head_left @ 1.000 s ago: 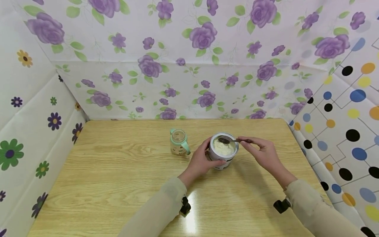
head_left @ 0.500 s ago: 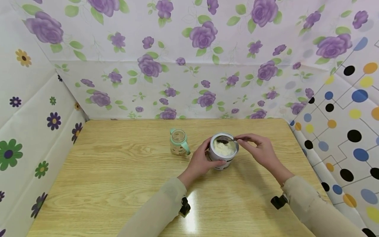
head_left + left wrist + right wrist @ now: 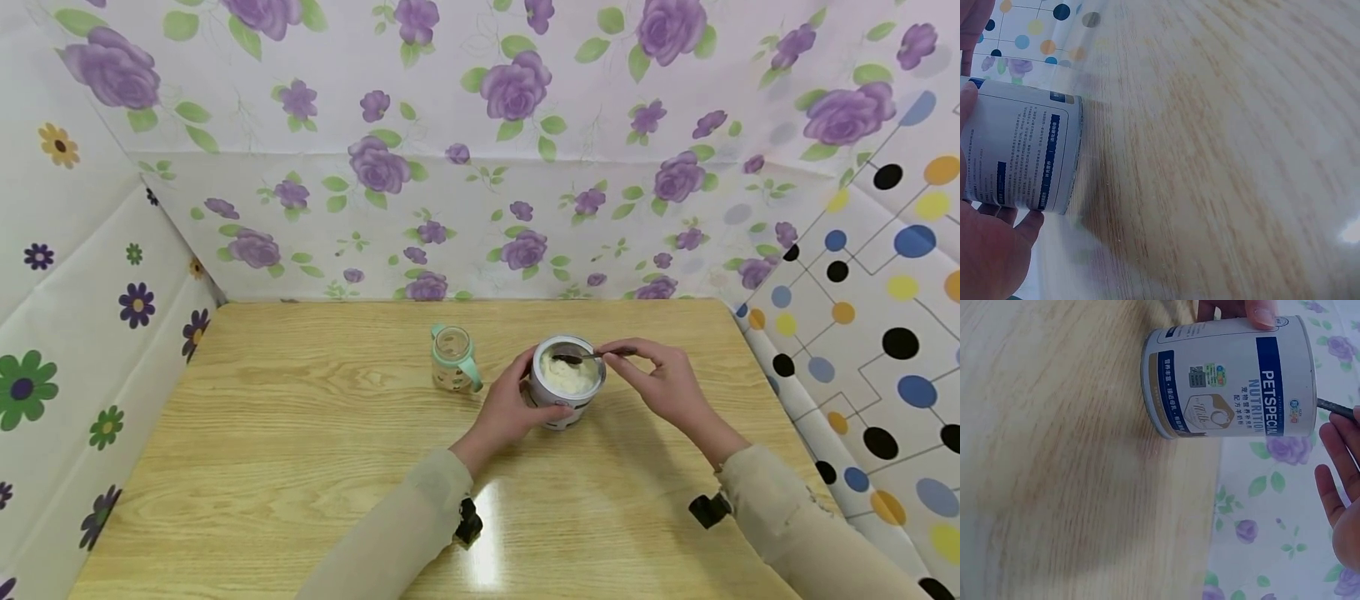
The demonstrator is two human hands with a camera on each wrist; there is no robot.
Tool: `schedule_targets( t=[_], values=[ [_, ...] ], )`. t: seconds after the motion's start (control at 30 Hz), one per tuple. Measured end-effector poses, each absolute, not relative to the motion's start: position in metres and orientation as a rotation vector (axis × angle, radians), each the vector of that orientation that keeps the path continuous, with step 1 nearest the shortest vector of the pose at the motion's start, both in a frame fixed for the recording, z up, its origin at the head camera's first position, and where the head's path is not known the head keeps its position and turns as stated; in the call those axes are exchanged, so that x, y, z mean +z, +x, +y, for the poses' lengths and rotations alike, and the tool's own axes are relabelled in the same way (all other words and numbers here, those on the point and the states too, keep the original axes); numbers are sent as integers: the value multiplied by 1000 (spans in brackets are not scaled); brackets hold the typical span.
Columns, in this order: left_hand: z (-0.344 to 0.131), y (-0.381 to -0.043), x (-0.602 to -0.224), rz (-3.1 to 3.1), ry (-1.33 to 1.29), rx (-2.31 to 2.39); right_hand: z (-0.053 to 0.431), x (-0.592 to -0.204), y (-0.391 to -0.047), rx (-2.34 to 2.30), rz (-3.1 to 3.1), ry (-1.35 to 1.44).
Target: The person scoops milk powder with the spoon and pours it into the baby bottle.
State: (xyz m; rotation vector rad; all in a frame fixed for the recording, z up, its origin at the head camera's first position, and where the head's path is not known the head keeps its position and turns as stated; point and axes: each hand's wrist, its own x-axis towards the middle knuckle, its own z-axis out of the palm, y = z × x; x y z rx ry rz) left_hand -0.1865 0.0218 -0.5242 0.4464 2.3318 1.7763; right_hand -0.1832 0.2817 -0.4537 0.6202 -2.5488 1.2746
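An open can of milk powder [image 3: 576, 398] stands on the wooden table, with pale powder [image 3: 567, 378] high inside it. My left hand [image 3: 513, 408] grips the can round its left side, the thumb across its front. In the right wrist view the can's label [image 3: 1235, 394] carries the words PETSPECIAL NUTRITION. A dark metal spoon [image 3: 590, 357] is pinched by its handle in my right hand [image 3: 664, 388]. Its bowl lies over the powder at the far side of the can's mouth; how deep it sits I cannot tell. The left wrist view shows only the can's side [image 3: 1019, 147].
A clear cup [image 3: 453, 360] with mint-green handles and collar stands left of the can, its mouth upward. The wooden table [image 3: 315, 450] stretches left and in front. Flowered cloth [image 3: 450, 208] rises behind, and a dotted cloth [image 3: 885, 350] borders the right side.
My right hand has shifted slightly left and up with the spoon, then barely moved. The powder's surface near the spoon looks more broken up. My left hand keeps its place on the can.
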Motion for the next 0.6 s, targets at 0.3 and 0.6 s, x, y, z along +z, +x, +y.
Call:
schedule_targets(
  t=[0.3, 0.6],
  values=[
    [22, -187, -524, 2337, 462, 1787, 280, -457, -174, 1290, -2597, 583],
    [21, -187, -526, 2325, 456, 1787, 277, -449, -174, 1356, -2614, 607]
  ],
)
